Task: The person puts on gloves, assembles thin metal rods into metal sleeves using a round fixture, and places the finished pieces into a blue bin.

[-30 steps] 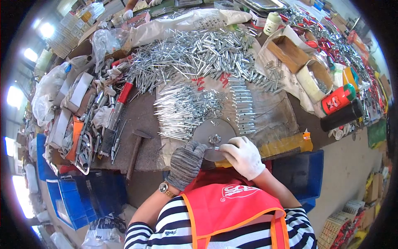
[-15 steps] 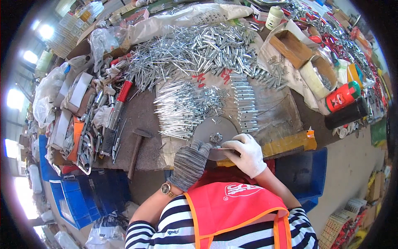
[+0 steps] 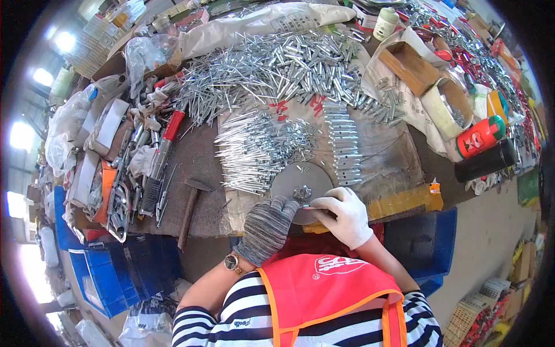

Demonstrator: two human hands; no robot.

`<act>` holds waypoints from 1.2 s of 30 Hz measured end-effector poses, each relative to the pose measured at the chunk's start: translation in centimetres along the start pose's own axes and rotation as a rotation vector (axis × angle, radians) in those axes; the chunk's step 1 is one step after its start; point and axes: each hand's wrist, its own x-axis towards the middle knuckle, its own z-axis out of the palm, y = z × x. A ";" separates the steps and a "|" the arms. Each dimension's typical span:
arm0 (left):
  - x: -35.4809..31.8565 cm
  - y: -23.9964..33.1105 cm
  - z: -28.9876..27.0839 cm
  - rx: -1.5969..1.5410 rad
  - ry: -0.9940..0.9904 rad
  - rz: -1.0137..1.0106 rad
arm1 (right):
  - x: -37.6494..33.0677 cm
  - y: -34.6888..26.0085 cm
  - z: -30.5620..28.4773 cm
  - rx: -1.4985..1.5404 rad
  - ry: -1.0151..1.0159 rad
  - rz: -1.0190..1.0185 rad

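A round grey disc [image 3: 284, 180] lies at the near edge of the bench, with a star-shaped metal piece [image 3: 302, 193] on its middle. My right hand [image 3: 345, 218], in a white glove, pinches a small thin piece [image 3: 308, 207] beside that metal piece. Its kind is too small to tell. My left hand [image 3: 266, 228], in a grey striped knit glove, rests at the disc's left side with fingers curled; whatever they hold is hidden. Just beyond the hands lie a pile of thin metal pins [image 3: 245, 156] and a row of drilled metal tubes [image 3: 344, 141].
A hammer [image 3: 189, 211] lies left of the hands. Farther left are tools and a red-handled wire brush [image 3: 167, 139]. A large heap of metal tubes [image 3: 277, 69] covers the back. Boxes and a red can [image 3: 480, 137] stand right. Blue bins [image 3: 422, 246] sit below the bench edge.
The star-shaped metal piece on the disc now shows turned, its outline clearer. My hands have stayed almost in place, with only slight shifts at the fingertips.
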 end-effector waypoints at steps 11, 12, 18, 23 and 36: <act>1.9 0.6 -0.8 -0.027 0.175 0.020 | 0.2 -0.1 -0.2 0.012 -0.012 -0.010; 2.6 0.4 -1.1 -0.002 0.175 -0.011 | 0.2 -0.1 -0.2 0.012 -0.014 -0.013; 7.8 -1.4 -1.2 0.100 0.098 -0.061 | 0.2 -0.1 -0.2 0.030 -0.006 0.002; 9.1 -1.8 -0.7 0.158 -0.014 -0.039 | 0.1 0.1 -0.1 0.034 -0.003 0.001; 6.4 -0.8 -1.3 0.005 0.008 -0.148 | -0.1 0.2 -0.2 0.049 0.000 0.011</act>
